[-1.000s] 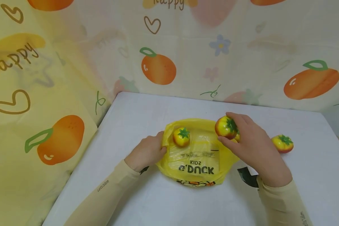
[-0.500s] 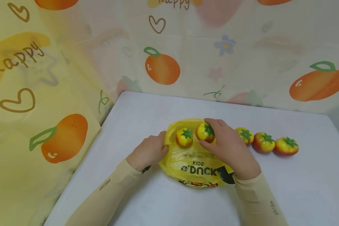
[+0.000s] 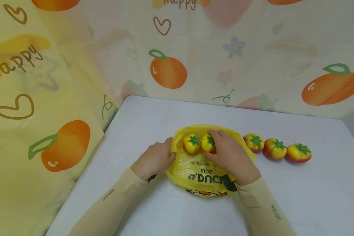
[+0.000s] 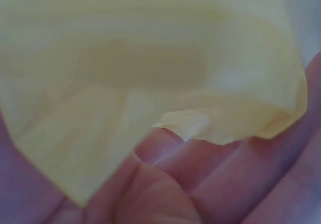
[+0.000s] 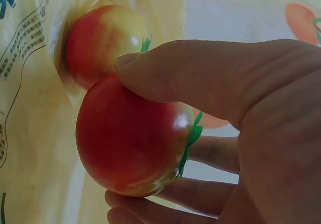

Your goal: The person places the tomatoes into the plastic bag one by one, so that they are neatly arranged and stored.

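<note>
Fingers [image 4: 261,169] and thumb of the left hand [image 3: 153,159], clamped on the left rim of the yellow bag [image 3: 184,164]; the left wrist view shows blurred film lying across them. A beige left sleeve [image 3: 112,196] extends to the near left of the bag. The bag rests on the white table [image 3: 147,118], its mouth spread wide, with dark lettering [image 3: 200,177] inverted in the head view. Left fruit [image 3: 191,143]: yellow and red, with a green star-shaped cap, inside the bag toward its far left. Held fruit [image 3: 207,144]: same kind, just beside the left fruit, within the outline of the bag's mouth; whether it rests on the film cannot be told. The right hand [image 3: 231,157] crosses the bag's right side, thumb and fingers clamped on the held fruit, whose cap faces the palm. Outside the bag, three similar fruits form a row running rightward: inner fruit [image 3: 253,143] just beside the bag's right rim, middle fruit [image 3: 274,149] farther off, outer fruit [image 3: 299,153] farthest. The right sleeve [image 3: 259,203] lies to the near right of the bag. Beyond the bag stands a printed backdrop [image 3: 194,65] of oranges and hearts.
</note>
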The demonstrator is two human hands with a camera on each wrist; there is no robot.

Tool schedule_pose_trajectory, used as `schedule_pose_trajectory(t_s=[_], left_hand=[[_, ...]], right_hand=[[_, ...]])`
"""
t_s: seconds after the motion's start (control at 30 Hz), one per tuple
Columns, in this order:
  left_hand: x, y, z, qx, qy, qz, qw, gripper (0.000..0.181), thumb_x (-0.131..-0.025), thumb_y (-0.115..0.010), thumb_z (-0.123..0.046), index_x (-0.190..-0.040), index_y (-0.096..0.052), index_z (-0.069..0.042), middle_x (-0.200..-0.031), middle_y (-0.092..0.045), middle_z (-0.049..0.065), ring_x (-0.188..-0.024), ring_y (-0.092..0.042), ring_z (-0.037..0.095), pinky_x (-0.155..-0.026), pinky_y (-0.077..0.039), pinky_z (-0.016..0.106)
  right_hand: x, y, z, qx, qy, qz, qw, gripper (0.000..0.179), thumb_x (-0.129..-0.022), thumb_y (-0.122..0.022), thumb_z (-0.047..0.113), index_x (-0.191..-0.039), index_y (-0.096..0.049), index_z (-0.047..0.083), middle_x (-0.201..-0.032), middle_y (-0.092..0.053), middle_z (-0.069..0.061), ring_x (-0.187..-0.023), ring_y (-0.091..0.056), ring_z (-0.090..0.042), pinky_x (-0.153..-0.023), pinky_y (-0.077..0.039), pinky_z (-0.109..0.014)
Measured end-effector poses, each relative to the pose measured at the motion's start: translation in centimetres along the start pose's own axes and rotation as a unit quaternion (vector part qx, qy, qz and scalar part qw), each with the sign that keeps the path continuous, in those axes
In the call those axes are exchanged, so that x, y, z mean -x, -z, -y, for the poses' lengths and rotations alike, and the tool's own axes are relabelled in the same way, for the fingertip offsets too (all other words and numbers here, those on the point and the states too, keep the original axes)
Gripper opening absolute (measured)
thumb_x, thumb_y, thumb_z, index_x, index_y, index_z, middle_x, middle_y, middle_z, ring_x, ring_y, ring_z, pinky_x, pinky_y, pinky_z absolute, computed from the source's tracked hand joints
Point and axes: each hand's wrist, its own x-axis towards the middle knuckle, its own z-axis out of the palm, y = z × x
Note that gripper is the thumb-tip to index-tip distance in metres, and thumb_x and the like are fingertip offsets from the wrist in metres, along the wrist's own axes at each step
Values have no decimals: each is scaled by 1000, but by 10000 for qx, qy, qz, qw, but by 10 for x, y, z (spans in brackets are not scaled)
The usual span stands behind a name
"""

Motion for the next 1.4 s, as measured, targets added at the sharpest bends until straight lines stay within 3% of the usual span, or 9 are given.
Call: schedule_pose_trajectory(t_s=[1.03,1.4], left_hand=[[1,-3,-2,-96,-112,-192,9997,46,-99,-55,-24,-140,-45,-5,-77,-61,5,-55,-54,18,-49,-43,28],[1,-4,-2,-243,-135,-200,9994,47,-99,-54,-24,-140,-45,-4,-78,-61,6,-55,-54,18,-49,-43,29]], right_hand=[[-10,-19,-5,41,171,-67,9998,73,-88,-75,39,-148,-42,13,-132,-56,-13,-105,-59,-27,-97,-52,-46],[-10,-22,-7,42,213,-95,9997,73,-89,-73,40,-149,-41,12,-135,-55,-15,-108,-59,-28,-98,-51,-47]])
